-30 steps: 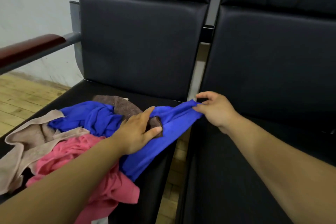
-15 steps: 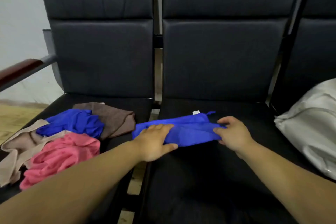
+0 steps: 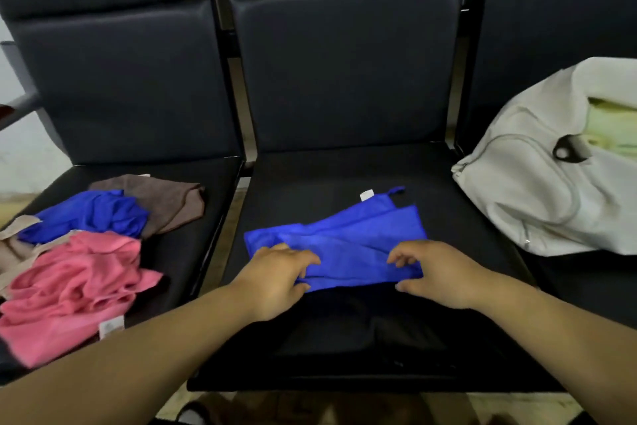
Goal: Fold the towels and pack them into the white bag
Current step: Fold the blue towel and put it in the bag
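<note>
Blue towel (image 3: pixel 344 242) comes off left-seat heap, now lies rumpled across middle seat (image 3: pixel 344 338). Left hand (image 3: pixel 275 273) and right hand (image 3: pixel 437 273) both pinch its near edge, fingers curled over cloth. Folding can start. White bag (image 3: pixel 537 183) on right seat, mouth open. Pink towel (image 3: pixel 76 283), second blue towel (image 3: pixel 86 214), brown towel (image 3: pixel 162 197) wait in heap. White tag (image 3: pixel 366 195) on blue towel: no writing legible.

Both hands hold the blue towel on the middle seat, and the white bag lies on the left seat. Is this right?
No. In the head view the white bag lies on the right seat, not the left; the rest holds.
</note>
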Demonstrator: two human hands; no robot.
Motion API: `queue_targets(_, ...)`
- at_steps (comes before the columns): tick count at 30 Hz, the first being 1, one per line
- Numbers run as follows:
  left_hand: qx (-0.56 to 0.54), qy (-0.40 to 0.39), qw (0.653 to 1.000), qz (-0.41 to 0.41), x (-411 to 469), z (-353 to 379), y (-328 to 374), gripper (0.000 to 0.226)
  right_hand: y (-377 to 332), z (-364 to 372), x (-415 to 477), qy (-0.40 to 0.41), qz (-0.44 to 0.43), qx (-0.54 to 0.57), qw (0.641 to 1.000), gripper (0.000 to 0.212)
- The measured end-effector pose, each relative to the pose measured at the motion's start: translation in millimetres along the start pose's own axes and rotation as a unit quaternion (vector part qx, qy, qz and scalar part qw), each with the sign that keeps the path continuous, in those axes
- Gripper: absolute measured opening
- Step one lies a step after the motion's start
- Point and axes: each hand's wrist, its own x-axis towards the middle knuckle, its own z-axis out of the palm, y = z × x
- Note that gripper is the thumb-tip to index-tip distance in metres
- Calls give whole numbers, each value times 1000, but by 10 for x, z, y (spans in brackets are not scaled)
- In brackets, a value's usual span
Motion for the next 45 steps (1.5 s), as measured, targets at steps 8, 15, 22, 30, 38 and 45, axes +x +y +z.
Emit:
queue_targets(8,-179,-34,983,-36,-288,-53,53,40,-263,182,-12,25,-18,-22,999,34)
queue_targets(15,-168,52,981,-87,-538,-61,4,41,-768,605,156,26,-56,11,998,19)
queue_targets(22,22,29,998,-61,-530,-165,-362,42,-1038,665,542,84,-56,34,994,31)
queue_targets(30,-18,16,999,-34,-565,-215,-546,37,-1160,686,819,14,-54,32,998,39)
queue_targets(38,47,-2,998,48,-642,-165,-502,48,-978,358,337,-73,-71,73,992,45)
queue_targets(45,59,-60,992,95,-842,-19,-270,66,-884,235,-255,-137,-69,26,988,52)
